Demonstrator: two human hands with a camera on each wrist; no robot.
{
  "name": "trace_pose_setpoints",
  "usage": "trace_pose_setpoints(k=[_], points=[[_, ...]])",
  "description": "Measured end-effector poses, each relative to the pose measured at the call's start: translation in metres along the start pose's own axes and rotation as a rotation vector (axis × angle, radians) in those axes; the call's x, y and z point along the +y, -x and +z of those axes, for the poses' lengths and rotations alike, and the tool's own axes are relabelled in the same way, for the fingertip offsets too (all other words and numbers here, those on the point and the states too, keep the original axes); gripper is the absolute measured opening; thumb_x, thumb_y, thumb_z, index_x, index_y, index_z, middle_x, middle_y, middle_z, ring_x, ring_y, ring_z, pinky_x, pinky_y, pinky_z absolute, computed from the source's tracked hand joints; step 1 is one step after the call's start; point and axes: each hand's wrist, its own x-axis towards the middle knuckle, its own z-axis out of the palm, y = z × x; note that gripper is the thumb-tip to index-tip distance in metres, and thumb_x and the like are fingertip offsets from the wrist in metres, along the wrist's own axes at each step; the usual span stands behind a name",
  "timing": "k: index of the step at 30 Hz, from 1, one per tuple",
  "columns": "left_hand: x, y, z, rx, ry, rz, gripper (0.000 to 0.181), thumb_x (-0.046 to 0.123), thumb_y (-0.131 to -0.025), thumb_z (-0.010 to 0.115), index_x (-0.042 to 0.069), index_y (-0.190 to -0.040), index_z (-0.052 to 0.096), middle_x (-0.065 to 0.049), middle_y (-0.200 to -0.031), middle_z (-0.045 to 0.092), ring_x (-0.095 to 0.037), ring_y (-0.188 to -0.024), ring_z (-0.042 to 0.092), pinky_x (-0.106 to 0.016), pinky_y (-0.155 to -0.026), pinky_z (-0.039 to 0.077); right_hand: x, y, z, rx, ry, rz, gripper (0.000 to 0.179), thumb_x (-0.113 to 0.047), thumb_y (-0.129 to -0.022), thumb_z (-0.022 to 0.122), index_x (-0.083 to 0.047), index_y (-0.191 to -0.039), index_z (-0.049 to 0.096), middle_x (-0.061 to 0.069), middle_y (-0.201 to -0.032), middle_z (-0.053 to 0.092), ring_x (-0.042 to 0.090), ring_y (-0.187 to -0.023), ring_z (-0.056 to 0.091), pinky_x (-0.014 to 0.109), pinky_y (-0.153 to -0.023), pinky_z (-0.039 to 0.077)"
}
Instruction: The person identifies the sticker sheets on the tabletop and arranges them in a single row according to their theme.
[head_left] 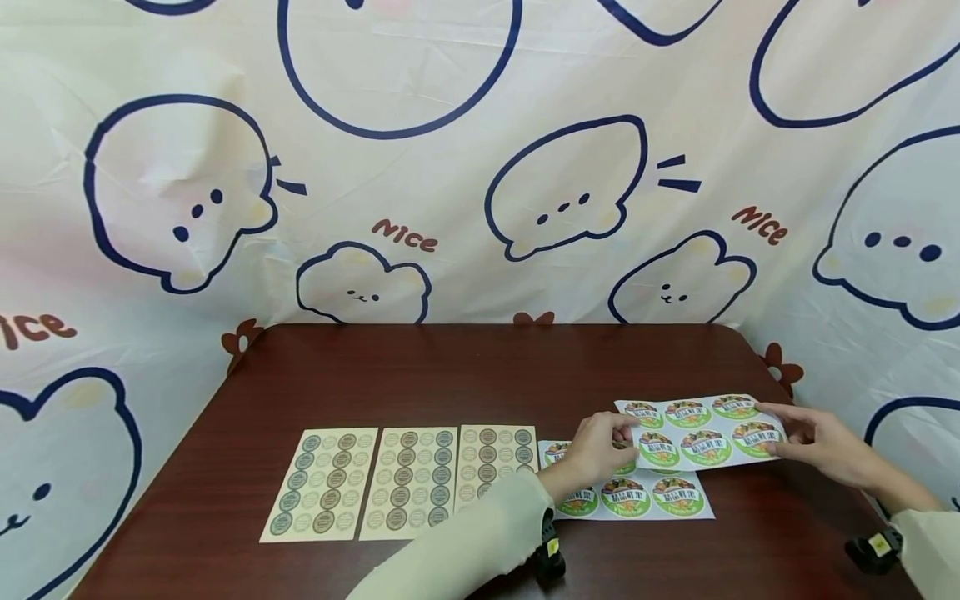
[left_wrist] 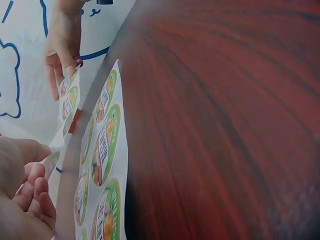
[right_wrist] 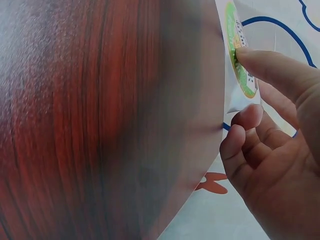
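Observation:
Both hands hold one white sticker sheet (head_left: pixel 726 454) with round green-edged labels, lifted above the table's right side. My left hand (head_left: pixel 597 450) pinches its left edge between thumb and fingers. At the opposite edge my right hand (head_left: pixel 821 446) pinches it, the thumb lying over a label in the right wrist view. Beneath, partly covered by the held sheet and the left hand, a matching sticker sheet (head_left: pixel 652 510) lies on the table. In the left wrist view this lower sheet (left_wrist: pixel 125 150) appears edge-on beside the left hand (left_wrist: pixel 25 185).
Three cream sheets of small round stickers lie in a row to the left: one sheet (head_left: pixel 315 483), a middle sheet (head_left: pixel 375 483) and a third sheet (head_left: pixel 467 467), partly behind the left forearm. The dark wooden table (head_left: pixel 480 375) meets a patterned cloth (head_left: pixel 465 183) at the back and sides.

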Motion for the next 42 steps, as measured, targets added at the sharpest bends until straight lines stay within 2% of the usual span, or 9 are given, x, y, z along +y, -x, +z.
trace_pose_setpoints(k=[2, 4, 9, 11, 17, 27, 31, 34, 42], points=[[0.002, 0.000, 0.002, 0.001, -0.001, 0.014, 0.040, 0.003, -0.089, 0.072, 0.008, -0.129, 0.069, 0.004, -0.087, 0.063, -0.003, -0.079, 0.055, -0.013, -0.069, 0.043, 0.002, 0.002, -0.001, 0.005, -0.005, -0.003, 0.053, -0.007, -0.089, 0.075, -0.029, -0.136, 0.059, -0.006, -0.083, 0.052, 0.011, -0.058, 0.045, 0.027, -0.047, 0.037], [0.004, 0.000, 0.004, -0.007, -0.004, 0.024, 0.040, 0.002, -0.089, 0.071, 0.007, -0.129, 0.069, 0.002, -0.089, 0.064, -0.004, -0.079, 0.056, -0.012, -0.068, 0.043, 0.003, 0.004, -0.003, 0.001, -0.006, 0.002, 0.052, -0.007, -0.090, 0.074, -0.028, -0.136, 0.059, -0.006, -0.083, 0.052, 0.012, -0.059, 0.045, 0.027, -0.047, 0.036], [0.008, 0.000, 0.011, -0.025, -0.007, 0.031, 0.040, 0.005, -0.090, 0.070, 0.010, -0.130, 0.069, 0.005, -0.088, 0.065, 0.003, -0.076, 0.052, -0.012, -0.068, 0.042, 0.001, 0.010, -0.008, -0.006, 0.006, 0.052, 0.053, -0.010, -0.091, 0.074, 0.005, -0.139, 0.055, -0.008, -0.088, 0.056, 0.011, -0.063, 0.046, 0.028, -0.049, 0.037], [0.009, 0.000, 0.013, -0.028, -0.010, 0.025, 0.039, 0.006, -0.091, 0.071, 0.012, -0.130, 0.069, 0.007, -0.087, 0.064, 0.005, -0.075, 0.050, -0.013, -0.068, 0.043, 0.002, 0.011, -0.009, -0.003, 0.011, 0.062, 0.055, -0.011, -0.091, 0.074, 0.012, -0.137, 0.053, -0.007, -0.088, 0.058, 0.011, -0.061, 0.046, 0.028, -0.048, 0.038], [0.011, 0.000, 0.016, -0.041, -0.030, 0.028, 0.039, 0.007, -0.091, 0.070, 0.013, -0.130, 0.070, 0.008, -0.088, 0.065, 0.005, -0.071, 0.049, -0.014, -0.066, 0.042, 0.007, 0.017, -0.013, 0.009, 0.025, 0.075, 0.053, -0.012, -0.090, 0.074, 0.010, -0.135, 0.056, -0.007, -0.084, 0.053, 0.013, -0.056, 0.043, 0.028, -0.045, 0.036], [0.020, 0.000, 0.027, -0.042, -0.026, 0.011, 0.037, 0.007, -0.090, 0.071, 0.014, -0.126, 0.072, 0.009, -0.086, 0.066, 0.006, -0.071, 0.049, -0.013, -0.066, 0.042, 0.015, 0.022, -0.015, -0.003, 0.033, 0.126, 0.053, -0.014, -0.091, 0.075, 0.007, -0.135, 0.057, -0.011, -0.090, 0.058, 0.012, -0.057, 0.047, 0.028, -0.048, 0.038], [0.025, 0.000, 0.033, -0.057, -0.009, 0.012, 0.036, 0.006, -0.090, 0.070, 0.013, -0.126, 0.072, 0.011, -0.083, 0.063, 0.006, -0.068, 0.048, -0.012, -0.065, 0.042, 0.020, 0.026, -0.018, -0.032, 0.068, 0.174, 0.058, -0.015, -0.091, 0.075, 0.014, -0.135, 0.053, 0.006, -0.107, 0.064, 0.013, -0.061, 0.052, 0.027, -0.053, 0.042], [0.026, -0.001, 0.037, -0.060, -0.019, 0.024, 0.034, 0.006, -0.090, 0.070, 0.013, -0.123, 0.074, 0.013, -0.080, 0.061, 0.006, -0.067, 0.047, -0.012, -0.065, 0.041, 0.023, 0.029, -0.020, -0.049, 0.082, 0.196, 0.059, -0.016, -0.091, 0.074, 0.015, -0.136, 0.051, 0.020, -0.113, 0.062, 0.014, -0.063, 0.054, 0.026, -0.055, 0.043], [0.030, -0.003, 0.048, -0.071, -0.055, 0.032, 0.032, 0.008, -0.090, 0.072, 0.014, -0.121, 0.075, 0.014, -0.080, 0.061, 0.008, -0.070, 0.048, -0.010, -0.066, 0.043, 0.028, 0.035, -0.027, -0.060, 0.083, 0.229, 0.056, -0.016, -0.092, 0.073, 0.013, -0.136, 0.054, 0.009, -0.103, 0.066, 0.012, -0.064, 0.059, 0.025, -0.058, 0.046]])
